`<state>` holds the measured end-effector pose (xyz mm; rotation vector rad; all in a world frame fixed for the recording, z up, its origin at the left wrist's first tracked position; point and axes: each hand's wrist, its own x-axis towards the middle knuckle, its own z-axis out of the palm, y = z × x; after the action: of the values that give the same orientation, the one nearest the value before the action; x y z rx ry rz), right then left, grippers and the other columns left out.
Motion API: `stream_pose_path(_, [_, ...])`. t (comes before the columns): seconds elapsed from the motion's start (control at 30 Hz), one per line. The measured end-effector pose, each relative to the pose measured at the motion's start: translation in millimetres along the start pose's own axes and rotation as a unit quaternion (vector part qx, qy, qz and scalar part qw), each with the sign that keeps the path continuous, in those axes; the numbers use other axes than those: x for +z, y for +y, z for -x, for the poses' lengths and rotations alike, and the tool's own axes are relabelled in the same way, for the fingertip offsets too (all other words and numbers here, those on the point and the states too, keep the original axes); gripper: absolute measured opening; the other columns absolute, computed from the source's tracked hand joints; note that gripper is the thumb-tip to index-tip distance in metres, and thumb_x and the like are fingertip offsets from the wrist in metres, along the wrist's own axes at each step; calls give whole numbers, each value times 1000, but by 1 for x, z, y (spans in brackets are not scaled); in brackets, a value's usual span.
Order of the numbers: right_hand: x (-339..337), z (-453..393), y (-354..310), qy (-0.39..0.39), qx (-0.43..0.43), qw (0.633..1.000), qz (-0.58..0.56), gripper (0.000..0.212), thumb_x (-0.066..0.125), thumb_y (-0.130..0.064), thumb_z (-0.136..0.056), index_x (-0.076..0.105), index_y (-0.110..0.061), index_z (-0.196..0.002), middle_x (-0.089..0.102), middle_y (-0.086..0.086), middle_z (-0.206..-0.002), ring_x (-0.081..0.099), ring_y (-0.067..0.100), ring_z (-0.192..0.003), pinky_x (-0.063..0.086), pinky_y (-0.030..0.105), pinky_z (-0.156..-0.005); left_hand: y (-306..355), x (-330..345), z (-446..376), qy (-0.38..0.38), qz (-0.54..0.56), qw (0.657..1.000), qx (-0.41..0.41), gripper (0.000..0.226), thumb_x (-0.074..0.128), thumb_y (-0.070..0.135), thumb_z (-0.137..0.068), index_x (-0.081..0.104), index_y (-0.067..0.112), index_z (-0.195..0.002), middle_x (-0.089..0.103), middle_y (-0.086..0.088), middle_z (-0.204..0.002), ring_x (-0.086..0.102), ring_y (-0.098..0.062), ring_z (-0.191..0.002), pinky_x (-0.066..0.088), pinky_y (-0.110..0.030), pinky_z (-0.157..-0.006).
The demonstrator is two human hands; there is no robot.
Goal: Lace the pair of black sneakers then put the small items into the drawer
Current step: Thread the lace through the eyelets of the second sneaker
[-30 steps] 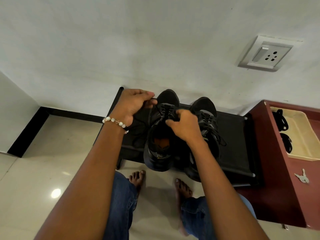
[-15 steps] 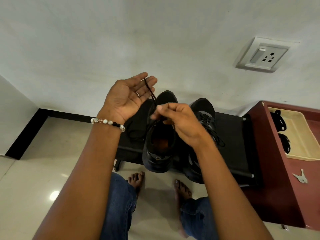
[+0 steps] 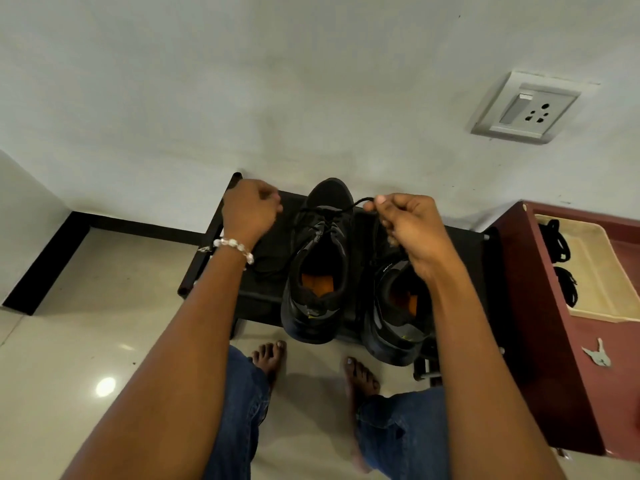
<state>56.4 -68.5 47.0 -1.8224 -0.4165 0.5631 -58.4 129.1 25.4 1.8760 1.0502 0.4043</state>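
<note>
Two black sneakers with orange insoles stand side by side on a low black rack (image 3: 460, 251). The left sneaker (image 3: 320, 261) has a black lace (image 3: 349, 205) stretched sideways across its upper eyelets. My left hand (image 3: 249, 211), wearing a bead bracelet, is curled over one end of the lace left of the shoe. My right hand (image 3: 408, 220) pinches the other end above the right sneaker (image 3: 394, 313), which my wrist partly hides. At the right an open cream drawer (image 3: 595, 271) holds two black coiled items (image 3: 559, 240).
A small metal key (image 3: 597, 355) lies on the dark red cabinet top (image 3: 571, 375) right of the rack. A wall socket (image 3: 526, 107) is mounted above. My bare feet (image 3: 270, 356) stand on the glossy tiled floor just before the rack.
Both hands were close together over the left sneaker, the left palm open and raised. They have since dropped and pulled apart sideways, drawing the lace taut.
</note>
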Motion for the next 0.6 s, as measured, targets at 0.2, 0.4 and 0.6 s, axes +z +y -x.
stream_pose_path(0.2, [35, 2, -1, -56, -58, 992, 99, 17, 65, -23, -93, 74, -14, -81, 62, -4, -60, 50, 4, -51, 43, 24, -54, 12, 18, 13, -200, -42, 951, 234, 36, 70, 14, -86, 66, 23, -121, 67, 8, -114, 60, -2, -107, 43, -12, -96])
stream_pose_path(0.4, [21, -3, 9, 3, 4, 1000, -19, 10, 71, -16, -88, 73, -12, -78, 68, 4, -65, 57, 8, -53, 46, 20, -51, 8, 14, 7, -60, -22, 985, 163, 14, 73, 15, -84, 77, 21, -95, 74, 3, -89, 67, -6, -85, 50, -16, -86])
stream_pose_path(0.6, [23, -7, 11, -18, -1, 999, -28, 9, 65, -3, -90, 72, -9, -89, 73, 12, -80, 67, 16, -68, 53, 21, -62, -3, 7, 3, -13, -161, 979, 123, 26, 74, 32, -82, 72, 30, -108, 72, 6, -106, 59, -18, -112, 42, -45, -101])
